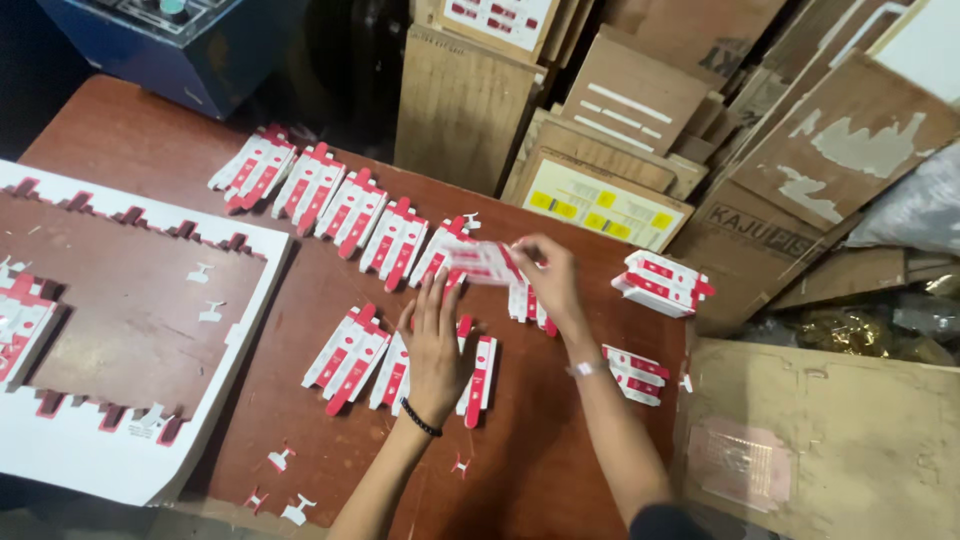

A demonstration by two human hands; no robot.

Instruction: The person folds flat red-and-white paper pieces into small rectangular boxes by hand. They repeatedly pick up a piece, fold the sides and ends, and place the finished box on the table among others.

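the left hand (437,350), nearest the lens, lies flat and open, palm down on a fanned stack of flat carton blanks (400,365) at six o'clock of the wooden table (540,470). to do this well, i judge, press evenly so the slick cards stay squared while one lifts away. the big punched waste sheet (150,330) at nine o'clock is white-edged card with a ragged window. a row of blanks (340,200) runs toward eleven o'clock. the right hand (548,280) pinches a single red-and-white blank (478,262), thin and glossy, at center. tiny offcuts (282,459) litter seven o'clock.
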